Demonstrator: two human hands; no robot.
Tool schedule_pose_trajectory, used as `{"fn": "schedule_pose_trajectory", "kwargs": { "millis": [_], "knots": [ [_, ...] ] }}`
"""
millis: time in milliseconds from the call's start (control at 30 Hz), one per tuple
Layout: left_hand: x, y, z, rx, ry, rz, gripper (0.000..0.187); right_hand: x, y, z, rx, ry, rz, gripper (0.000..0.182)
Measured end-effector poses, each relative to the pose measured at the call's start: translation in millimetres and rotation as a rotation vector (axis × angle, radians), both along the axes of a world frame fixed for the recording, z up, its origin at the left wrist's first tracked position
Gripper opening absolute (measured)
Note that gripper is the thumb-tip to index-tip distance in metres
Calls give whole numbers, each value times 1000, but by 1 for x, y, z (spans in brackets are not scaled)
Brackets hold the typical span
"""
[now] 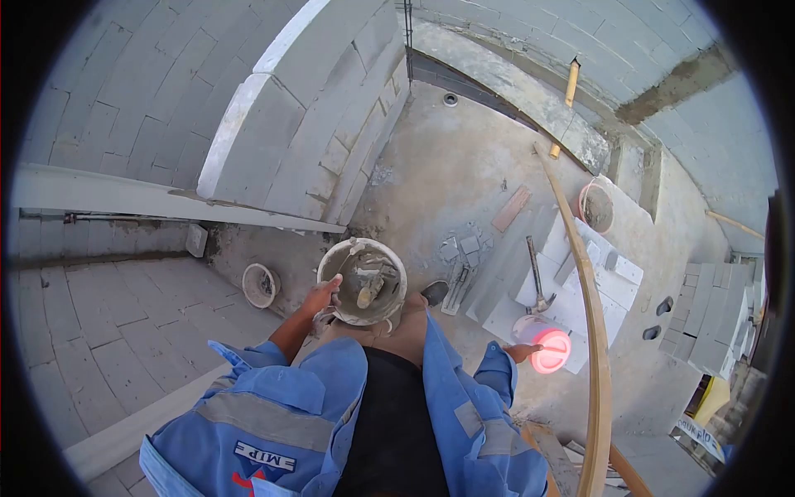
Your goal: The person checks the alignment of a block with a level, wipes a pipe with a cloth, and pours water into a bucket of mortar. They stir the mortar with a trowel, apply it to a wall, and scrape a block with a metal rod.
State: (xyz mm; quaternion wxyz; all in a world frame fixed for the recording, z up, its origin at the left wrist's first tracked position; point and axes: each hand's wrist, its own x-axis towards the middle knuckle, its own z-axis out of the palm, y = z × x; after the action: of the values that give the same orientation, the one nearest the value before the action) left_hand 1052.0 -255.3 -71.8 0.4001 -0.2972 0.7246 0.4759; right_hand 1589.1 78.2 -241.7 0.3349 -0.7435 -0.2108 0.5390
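Observation:
My left hand (325,293) is closed on the rim of a mortar-smeared bucket (330,257), which I hold in front of my legs. Inside the bucket lies a trowel (370,291) with a pale handle, caked in grey mortar. Off to the right, my right hand (522,352) is closed at the side of a clear jug with a pink lid (550,351); part of the fingers is hidden. A hammer (538,277) lies just beyond the jug on pale blocks (617,294).
A partial block wall (273,137) rises at the front left. A small bucket (261,286) stands left, another bucket (596,207) at the far right. A long wooden strip (590,306) slants up along my right. Broken block pieces (468,244) and a reddish board (511,208) lie on the floor.

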Motion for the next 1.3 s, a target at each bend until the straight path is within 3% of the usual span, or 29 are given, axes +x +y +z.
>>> {"fn": "schedule_pose_trajectory", "kwargs": {
  "millis": [67,100,167,200,267,300,333,400,500,567,667,767,900,967,1000,1033,1067,1100,1167,1200,1267,1300],
  "knots": [
    [8,-22,0,32,20,9,55,58,58,-60,23,-97,442,97],
    [15,-36,-3,51,39,67,55,43,92,-78,45,-155,662,95],
    [25,-61,-14,75,167,-81,58,-39,130,-122,116,-289,1106,91],
    [28,-67,-8,89,189,-11,58,-100,128,-141,161,-365,1328,90],
    [30,-83,8,7,210,-176,65,-240,75,-196,263,-536,1758,86],
    [31,-97,4,12,231,-116,65,-287,46,-105,308,-529,1807,86],
    [33,-110,-3,7,276,-70,68,-346,-7,-42,651,-901,2414,60],
    [32,-132,9,31,271,25,74,-415,-88,32,-160,-295,1664,48],
    [30,-170,19,64,290,272,72,-476,-158,72,-66,-300,1934,43],
    [27,-195,27,55,283,350,72,-499,-176,49,322,-110,2225,48],
    [31,-229,35,-14,352,390,66,-540,-197,35,102,-250,2145,44],
    [27,-266,58,-57,392,491,58,-557,-202,-6,207,-169,2145,38],
    [16,-334,90,-138,525,589,52,-565,-231,23,-94,-168,2056,43],
    [5,-358,118,-187,529,581,52,-564,-217,-34,-113,-238,2085,48],
    [-2,-365,134,-185,575,639,52,-561,-210,-55,376,-396,2507,48],
    [-10,-372,149,-179,622,697,53,-568,-221,-39,967,-568,2834,48],
    [-19,-379,160,-176,626,695,53,-570,-229,-21,1000,-792,2958,43],
    [-27,-387,169,-156,650,727,52,-569,-224,-54,1003,-794,2953,43],
    [-45,-402,182,-133,678,750,51,-562,-222,-114,592,-488,2763,47],
    [-57,-410,188,-139,692,773,50,-567,-232,-99,595,-486,2751,47],
    [-87,-440,181,-104,707,801,45,-578,-257,-75,757,-633,3033,50],
    [-107,-444,187,-98,717,786,45,-580,-265,-92,761,-631,3014,50]
  ]
}}
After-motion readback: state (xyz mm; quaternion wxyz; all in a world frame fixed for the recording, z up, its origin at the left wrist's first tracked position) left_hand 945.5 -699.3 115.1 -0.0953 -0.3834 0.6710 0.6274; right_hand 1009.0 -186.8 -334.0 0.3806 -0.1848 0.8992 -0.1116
